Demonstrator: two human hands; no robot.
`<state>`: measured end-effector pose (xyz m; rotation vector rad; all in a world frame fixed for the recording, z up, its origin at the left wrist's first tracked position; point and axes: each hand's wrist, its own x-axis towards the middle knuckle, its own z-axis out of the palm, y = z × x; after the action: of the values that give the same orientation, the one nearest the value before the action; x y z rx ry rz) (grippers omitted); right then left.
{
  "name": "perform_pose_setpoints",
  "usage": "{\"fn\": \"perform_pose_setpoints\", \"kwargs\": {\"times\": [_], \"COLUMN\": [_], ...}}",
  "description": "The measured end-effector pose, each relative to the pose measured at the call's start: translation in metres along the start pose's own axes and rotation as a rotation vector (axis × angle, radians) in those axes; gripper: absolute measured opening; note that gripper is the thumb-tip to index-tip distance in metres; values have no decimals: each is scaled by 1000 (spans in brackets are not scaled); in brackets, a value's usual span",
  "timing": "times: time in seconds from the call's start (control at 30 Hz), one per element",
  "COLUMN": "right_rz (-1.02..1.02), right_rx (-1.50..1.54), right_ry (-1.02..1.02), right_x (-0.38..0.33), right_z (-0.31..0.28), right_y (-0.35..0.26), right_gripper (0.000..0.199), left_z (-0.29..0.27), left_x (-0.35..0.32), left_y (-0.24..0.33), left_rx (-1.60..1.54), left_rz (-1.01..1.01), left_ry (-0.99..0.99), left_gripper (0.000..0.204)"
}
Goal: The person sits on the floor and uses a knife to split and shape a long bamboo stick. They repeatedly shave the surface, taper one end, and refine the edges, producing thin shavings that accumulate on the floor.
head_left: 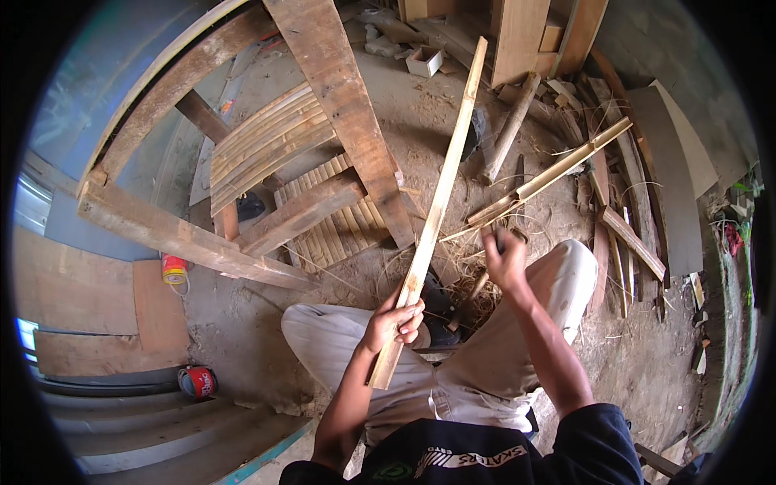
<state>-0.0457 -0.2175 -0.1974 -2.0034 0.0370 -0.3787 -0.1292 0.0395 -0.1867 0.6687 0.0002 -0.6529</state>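
My left hand grips a long flat bamboo slat near its lower end; the slat slants up and away toward the top of the view. My right hand is closed around a dark tool handle, raised just right of the slat, and the tool's working end is hidden by the hand. Between my knees lies a pile of thin bamboo shavings. I sit with legs in light trousers spread on the dirt floor.
A rough wooden frame with bamboo slats stands at the left. Split bamboo poles and planks lie at the right. Two red cans sit at the left by plywood sheets. A small box lies at the far end.
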Motion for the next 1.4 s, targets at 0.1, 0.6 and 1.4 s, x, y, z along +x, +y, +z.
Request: {"fn": "perform_pose_setpoints", "kwargs": {"times": [0.1,0.6,1.4], "right_rz": [-153,-147,-273], "right_rx": [-230,-557,-697], "right_ry": [-352,-227,-443], "right_x": [-25,22,34], "right_z": [7,-15,-40], "right_y": [-6,-6,-9], "right_gripper": [17,22,17], "left_z": [6,33,44], "left_x": [9,5,2], "left_y": [6,17,27], "left_rx": [-39,114,167], "left_rz": [-17,-110,-114], "left_ry": [-41,-120,-74], "left_gripper": [53,60,63]}}
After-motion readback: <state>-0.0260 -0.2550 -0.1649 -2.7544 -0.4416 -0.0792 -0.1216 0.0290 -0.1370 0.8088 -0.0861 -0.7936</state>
